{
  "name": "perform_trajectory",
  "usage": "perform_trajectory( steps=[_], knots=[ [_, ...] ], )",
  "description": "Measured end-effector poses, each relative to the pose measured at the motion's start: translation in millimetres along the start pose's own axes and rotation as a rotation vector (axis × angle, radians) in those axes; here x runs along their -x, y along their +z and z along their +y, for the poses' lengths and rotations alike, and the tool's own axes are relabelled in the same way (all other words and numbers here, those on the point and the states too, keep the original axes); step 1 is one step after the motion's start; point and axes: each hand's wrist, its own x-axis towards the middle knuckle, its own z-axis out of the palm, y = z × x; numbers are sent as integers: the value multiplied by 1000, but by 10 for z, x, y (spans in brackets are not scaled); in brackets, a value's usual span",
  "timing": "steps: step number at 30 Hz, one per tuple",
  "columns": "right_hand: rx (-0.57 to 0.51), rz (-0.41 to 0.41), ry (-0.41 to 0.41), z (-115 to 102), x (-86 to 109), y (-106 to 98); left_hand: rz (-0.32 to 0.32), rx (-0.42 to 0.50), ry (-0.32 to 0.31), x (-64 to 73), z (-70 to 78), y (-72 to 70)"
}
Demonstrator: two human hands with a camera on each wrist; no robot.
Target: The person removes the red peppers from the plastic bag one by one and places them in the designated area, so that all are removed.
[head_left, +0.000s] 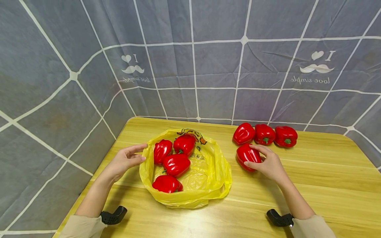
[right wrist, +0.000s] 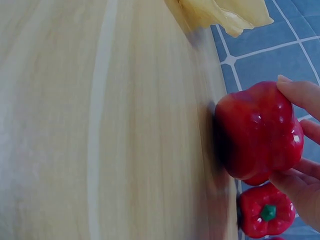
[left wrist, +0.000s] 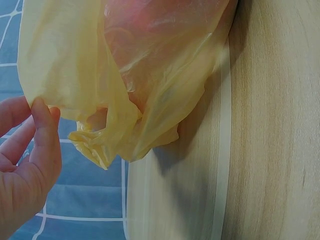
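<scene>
A yellow plastic bag [head_left: 193, 195] lies spread wide on the table, with several red bell peppers [head_left: 176, 165] inside it. At the bag's left rim, my left hand [head_left: 126, 162] pinches the thin plastic between thumb and fingers; the left wrist view shows the pinched edge [left wrist: 37, 100] up close. On the other side of the bag, my right hand [head_left: 268, 162] grips a red bell pepper [head_left: 247, 158] between thumb and fingertips. In the right wrist view this glossy pepper [right wrist: 257, 132] is close over the wooden surface.
Three more red peppers [head_left: 265, 134] stand in a row at the back right of the table, just behind the held one. A grey curtain [head_left: 220, 66] with white grid lines hangs along the back and left edges of the wooden table [head_left: 321, 172].
</scene>
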Motion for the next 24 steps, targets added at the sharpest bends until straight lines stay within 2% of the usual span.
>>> perform_trajectory(
  steps=[14, 24],
  knots=[
    [5, 29, -10, 14, -82, 54, -7, -4, -5, -1, -9, -3],
    [33, 41, -48, 11, -119, 59, -9, -4, -2, -2, 11, 4]
  ],
)
